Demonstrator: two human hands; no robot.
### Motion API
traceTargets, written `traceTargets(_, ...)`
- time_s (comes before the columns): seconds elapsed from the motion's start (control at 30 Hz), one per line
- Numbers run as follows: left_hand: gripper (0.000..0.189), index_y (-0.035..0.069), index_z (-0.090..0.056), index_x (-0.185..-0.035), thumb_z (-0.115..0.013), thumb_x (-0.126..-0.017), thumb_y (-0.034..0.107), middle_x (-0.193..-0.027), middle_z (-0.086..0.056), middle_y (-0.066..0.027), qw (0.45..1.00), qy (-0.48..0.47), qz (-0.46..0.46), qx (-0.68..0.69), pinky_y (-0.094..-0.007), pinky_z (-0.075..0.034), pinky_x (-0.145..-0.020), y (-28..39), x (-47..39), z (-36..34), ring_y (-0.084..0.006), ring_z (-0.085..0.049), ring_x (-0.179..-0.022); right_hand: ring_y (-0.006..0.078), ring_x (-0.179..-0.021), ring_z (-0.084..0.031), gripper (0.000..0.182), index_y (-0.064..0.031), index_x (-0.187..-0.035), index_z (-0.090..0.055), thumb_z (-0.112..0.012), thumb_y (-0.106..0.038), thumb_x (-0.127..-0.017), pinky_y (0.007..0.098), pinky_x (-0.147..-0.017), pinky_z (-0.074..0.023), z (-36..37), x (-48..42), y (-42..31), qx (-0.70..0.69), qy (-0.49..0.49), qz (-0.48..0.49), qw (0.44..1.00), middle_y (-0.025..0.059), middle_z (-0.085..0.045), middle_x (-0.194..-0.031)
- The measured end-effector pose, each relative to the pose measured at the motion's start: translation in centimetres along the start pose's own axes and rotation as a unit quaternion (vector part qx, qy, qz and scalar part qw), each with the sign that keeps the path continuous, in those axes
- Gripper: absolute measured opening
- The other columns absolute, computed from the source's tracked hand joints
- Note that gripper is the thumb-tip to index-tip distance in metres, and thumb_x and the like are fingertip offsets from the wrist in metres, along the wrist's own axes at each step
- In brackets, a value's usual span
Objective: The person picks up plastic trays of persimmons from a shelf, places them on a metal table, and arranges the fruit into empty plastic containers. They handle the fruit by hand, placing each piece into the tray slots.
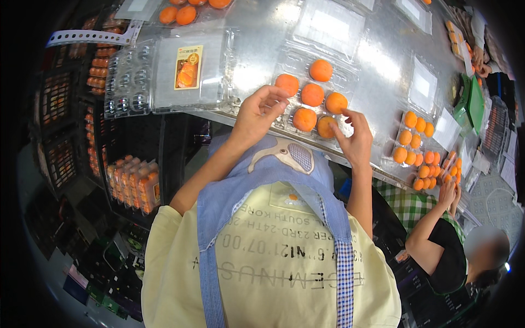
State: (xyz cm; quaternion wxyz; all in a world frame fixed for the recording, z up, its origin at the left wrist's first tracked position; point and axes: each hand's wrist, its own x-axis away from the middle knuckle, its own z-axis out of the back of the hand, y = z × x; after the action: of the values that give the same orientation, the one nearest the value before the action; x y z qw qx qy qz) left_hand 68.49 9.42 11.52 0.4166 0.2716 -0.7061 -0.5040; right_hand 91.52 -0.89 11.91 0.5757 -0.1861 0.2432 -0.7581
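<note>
A clear plastic fruit tray [352,78] lies on the metal table before me, its hinged lid [328,26] folded back. Several round orange fruits sit in it, with one fruit [312,95] in the middle. My left hand [260,115] is at the tray's left side, fingers half curled, fingertips against or just beside the left fruit [286,85]. At the near right corner, my right hand [355,137] has its thumb at a darker fruit [327,126] and its fingers by another fruit [336,103]. Thumb and fingers are apart.
An open clear package [168,74] with a picture label overhangs the table's left edge. Black crates [160,164] with packed fruit stand at left. Farther right are another filled tray [410,137], a green container [469,102] and a co-worker's hands [448,194]. Another person's hands [480,63] show beyond.
</note>
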Motion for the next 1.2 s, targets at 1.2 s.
traceTargets(1.2, 0.034, 0.004, -0.049, -0.116, -0.061, -0.084, 0.008, -0.105, -0.055, -0.0035, 0.990, -0.135, 0.035, 0.029, -0.0246, -0.045, -0.078, 1.8, 1.2, -1.8, -0.0087, -0.055, -0.090, 0.0186, -0.088, -0.055, 0.057, -0.0011, -0.122, -0.046, -0.044, -0.047, -0.089, 0.0311, -0.070, -0.0447, -1.2, 0.7, -4.6, -0.638, -0.129, -0.216, 0.728, 0.0096, -0.057, -0.110)
